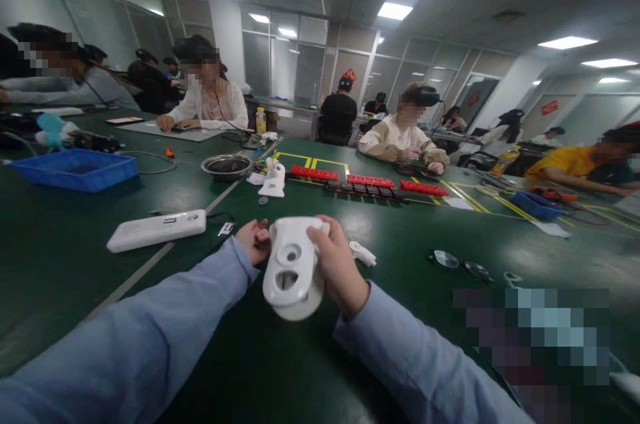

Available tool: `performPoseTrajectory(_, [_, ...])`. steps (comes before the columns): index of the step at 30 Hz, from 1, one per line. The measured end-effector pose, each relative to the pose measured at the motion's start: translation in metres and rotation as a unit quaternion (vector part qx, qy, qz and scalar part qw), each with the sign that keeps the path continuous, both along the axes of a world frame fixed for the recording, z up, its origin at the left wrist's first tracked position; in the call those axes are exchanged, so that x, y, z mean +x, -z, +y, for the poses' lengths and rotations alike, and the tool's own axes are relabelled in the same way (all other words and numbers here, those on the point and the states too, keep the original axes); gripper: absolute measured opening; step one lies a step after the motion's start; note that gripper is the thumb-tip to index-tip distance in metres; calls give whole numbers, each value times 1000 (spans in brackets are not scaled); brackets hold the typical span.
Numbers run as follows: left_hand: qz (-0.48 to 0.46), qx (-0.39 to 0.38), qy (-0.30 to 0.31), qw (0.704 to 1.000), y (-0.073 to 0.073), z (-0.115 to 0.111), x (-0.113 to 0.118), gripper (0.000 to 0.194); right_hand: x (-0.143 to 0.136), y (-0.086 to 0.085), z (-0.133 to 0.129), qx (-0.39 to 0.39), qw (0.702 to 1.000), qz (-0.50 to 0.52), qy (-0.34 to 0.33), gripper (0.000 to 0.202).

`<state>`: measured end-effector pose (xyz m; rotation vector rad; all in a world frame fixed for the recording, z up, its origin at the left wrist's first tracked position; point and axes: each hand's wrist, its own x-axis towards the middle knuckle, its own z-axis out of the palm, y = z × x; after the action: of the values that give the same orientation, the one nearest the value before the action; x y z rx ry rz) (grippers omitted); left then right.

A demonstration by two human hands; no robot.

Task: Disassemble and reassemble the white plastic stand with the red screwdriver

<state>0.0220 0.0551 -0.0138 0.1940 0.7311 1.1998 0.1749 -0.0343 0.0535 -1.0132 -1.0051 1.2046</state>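
Observation:
A white plastic housing (pixel 293 271) with a round hole and a larger oval opening is held up over the green table (pixel 225 357). My right hand (pixel 340 264) grips its right side, thumb on the front face. Just left of the housing is my left hand (pixel 255 241), its fingers curled in; whether they hold anything is hidden. Beyond the housing stands a white bracket-like part (pixel 273 179). A small curved white piece (pixel 363 254) lies to the right of my right hand.
Left are a long white case (pixel 157 231), a blue tray (pixel 77 171) and a metal bowl (pixel 227 166). Red strips (pixel 370 181) and black parts (pixel 367 192) lie ahead. Glasses (pixel 463 265) rest at the right, near a blurred-out area. Several people sit around the tables.

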Motion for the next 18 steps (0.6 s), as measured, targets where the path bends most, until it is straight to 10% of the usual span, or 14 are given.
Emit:
performPoseTrajectory(5, [53, -28, -60, 996, -5, -6, -25, 33, -12, 51, -21, -113, 990, -67, -55, 32])
performPoseTrajectory(9, [77, -4, -19, 997, -11, -16, -25, 25, -8, 48, -19, -75, 983, -161, -52, 39])
performPoseTrajectory(14, [109, 47, 29, 992, -15, -26, -19, 25, 1, -29, -46, 215, 894, -392, 18, 25])
performPoseTrajectory(18, [140, 59, 44, 987, -14, -29, -15, 29, 20, -110, -89, 231, 953, -166, -106, 44])
